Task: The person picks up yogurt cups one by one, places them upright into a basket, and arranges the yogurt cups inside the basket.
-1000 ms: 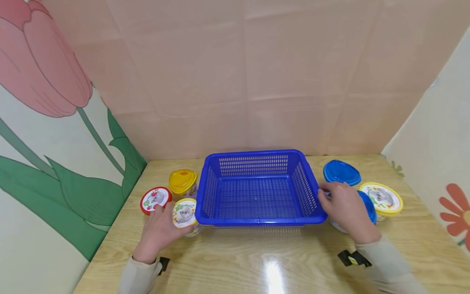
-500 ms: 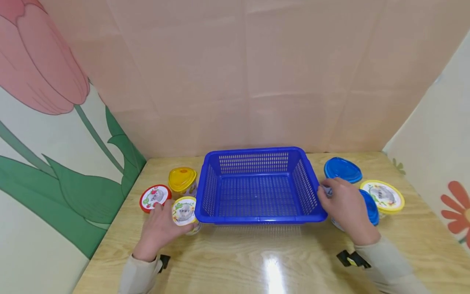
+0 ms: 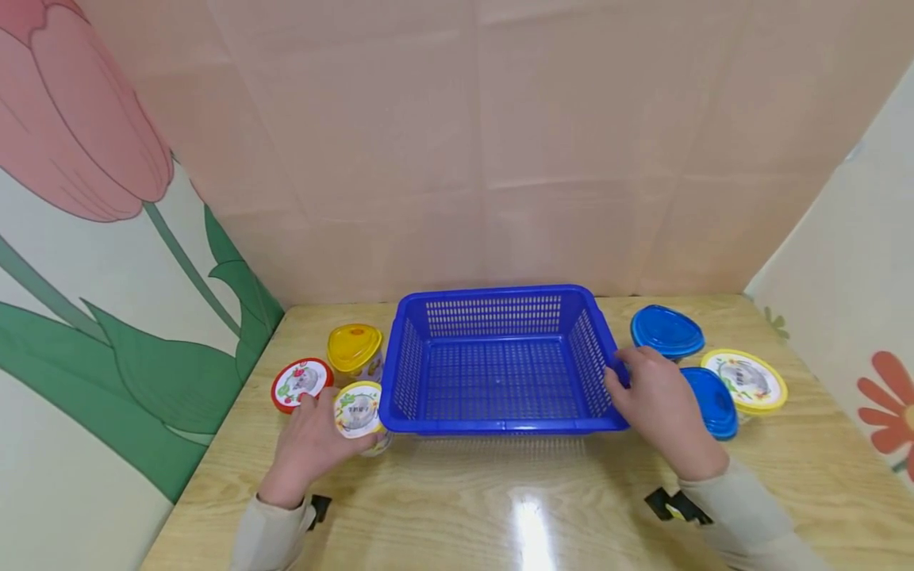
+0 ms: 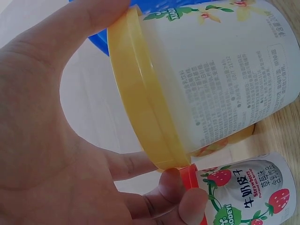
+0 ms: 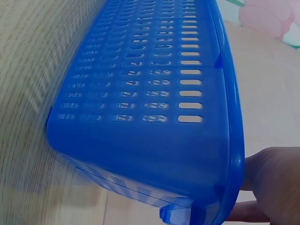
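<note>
Head view: a person's two hands work at a wooden counter point(image 3: 457, 507) with a blue basket point(image 3: 500, 373) in the middle and lidded tubs on either side.
Left hand: the left hand point(image 3: 309, 444) curls round the yellow-lidded tub point(image 3: 359, 412), which stands on the counter just beside the basket's left front corner; the wrist view shows thumb and fingers closed on the lid rim.
Right hand: the right hand point(image 3: 657, 404) lies against the basket's right rim, thumb over the edge; how firmly it grasps the rim I cannot tell, and the wrist view shows only a thumb point(image 5: 276, 173) at the rim point(image 5: 234, 140).
Neighbours: a red-lidded tub point(image 3: 301, 384) touches the left fingers, and a tub with a domed yellow lid point(image 3: 354, 350) stands behind it; three more tubs stand to the right of the basket.
Grip advice: hold the tub by its wall below the lid rather than by the lid alone, since a lid could pop off.
Lift advice: raise it straight up first, so the fingers do not knock the red-lidded tub over.
Basket advice: keeping the right hand on the rim would steady the light basket against sliding.
Risk: the basket wall is close, so the tub should clear the rim before moving sideways.
</note>
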Available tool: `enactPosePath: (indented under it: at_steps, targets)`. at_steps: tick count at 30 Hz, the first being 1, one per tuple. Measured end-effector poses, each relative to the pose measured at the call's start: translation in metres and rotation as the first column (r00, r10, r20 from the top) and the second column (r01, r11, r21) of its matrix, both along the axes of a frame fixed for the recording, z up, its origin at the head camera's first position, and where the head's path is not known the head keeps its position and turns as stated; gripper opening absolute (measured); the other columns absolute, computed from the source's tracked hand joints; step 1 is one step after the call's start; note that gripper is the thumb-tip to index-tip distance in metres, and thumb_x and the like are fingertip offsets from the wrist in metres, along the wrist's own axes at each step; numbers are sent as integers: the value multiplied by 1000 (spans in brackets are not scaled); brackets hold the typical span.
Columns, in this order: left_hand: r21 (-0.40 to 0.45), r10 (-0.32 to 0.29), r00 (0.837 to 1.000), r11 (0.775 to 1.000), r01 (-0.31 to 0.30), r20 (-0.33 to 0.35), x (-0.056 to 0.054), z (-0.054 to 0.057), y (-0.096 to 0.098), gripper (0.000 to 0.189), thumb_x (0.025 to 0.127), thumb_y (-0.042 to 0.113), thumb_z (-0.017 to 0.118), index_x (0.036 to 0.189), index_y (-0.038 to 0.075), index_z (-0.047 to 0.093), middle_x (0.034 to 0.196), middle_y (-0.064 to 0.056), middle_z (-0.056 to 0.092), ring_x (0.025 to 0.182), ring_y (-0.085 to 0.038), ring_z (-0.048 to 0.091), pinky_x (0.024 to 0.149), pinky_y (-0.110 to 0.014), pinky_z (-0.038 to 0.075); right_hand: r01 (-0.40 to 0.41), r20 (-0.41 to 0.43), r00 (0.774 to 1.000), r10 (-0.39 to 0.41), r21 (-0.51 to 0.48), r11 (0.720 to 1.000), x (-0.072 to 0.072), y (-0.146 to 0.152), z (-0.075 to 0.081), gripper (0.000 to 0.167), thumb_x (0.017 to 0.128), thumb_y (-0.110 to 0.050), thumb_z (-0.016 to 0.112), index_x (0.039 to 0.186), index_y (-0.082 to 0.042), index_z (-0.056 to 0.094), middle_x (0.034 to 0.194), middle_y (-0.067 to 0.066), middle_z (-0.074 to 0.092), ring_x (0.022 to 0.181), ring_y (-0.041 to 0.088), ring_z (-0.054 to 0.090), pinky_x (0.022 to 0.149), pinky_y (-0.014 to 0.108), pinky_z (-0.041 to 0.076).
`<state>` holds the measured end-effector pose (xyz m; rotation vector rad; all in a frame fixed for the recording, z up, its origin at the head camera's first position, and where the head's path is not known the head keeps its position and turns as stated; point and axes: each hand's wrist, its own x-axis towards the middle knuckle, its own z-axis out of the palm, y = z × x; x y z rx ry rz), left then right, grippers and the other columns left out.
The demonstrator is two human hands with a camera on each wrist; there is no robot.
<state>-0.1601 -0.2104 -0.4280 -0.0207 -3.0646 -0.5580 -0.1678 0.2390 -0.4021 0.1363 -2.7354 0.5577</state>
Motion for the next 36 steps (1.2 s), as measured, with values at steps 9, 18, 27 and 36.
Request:
enactPosePath:
  at_steps: [9, 18, 27, 36]
  targets:
    - [7, -4, 1000, 1000, 4, 0, 0, 1, 0, 98, 63, 66, 83, 127, -2, 51, 100, -17, 52, 85, -27, 51, 71, -40, 44, -5, 60, 998, 6, -8, 1000, -2, 1, -1, 38, 92, -17, 66, 115, 14, 62, 107, 35, 65, 93, 47, 65, 75, 58, 55]
    - [8, -16, 1000, 1000, 16, -11, 1, 0, -1, 97, 63, 64, 84, 125, -3, 52, 103, -18, 51, 88, -28, 51, 74, -43, 46, -34, 58, 998, 34, -1, 999, -6, 8, -7, 38, 92, -16, 67, 115, 14, 63, 107, 35, 64, 94, 46, 65, 76, 58, 55]
    - [41, -16, 1000, 999, 16, -8, -1, -3, -1, 104, 61, 65, 85, 128, -6, 50, 106, -18, 49, 92, -28, 48, 78, -42, 45, -61, 49, 997, 60, 24, 998, -7, 13, -8, 37, 93, -17, 67, 114, 13, 64, 107, 34, 65, 93, 45, 66, 76, 57, 55]
    - [74, -35, 999, 997, 35, -3, 3, 0, -9, 106, 60, 69, 84, 128, -4, 51, 110, -15, 51, 98, -28, 47, 81, -44, 46, -69, 31, 997, 68, 51, 996, -6, 15, -11, 38, 95, -20, 64, 115, 12, 66, 112, 34, 65, 99, 50, 65, 78, 60, 54]
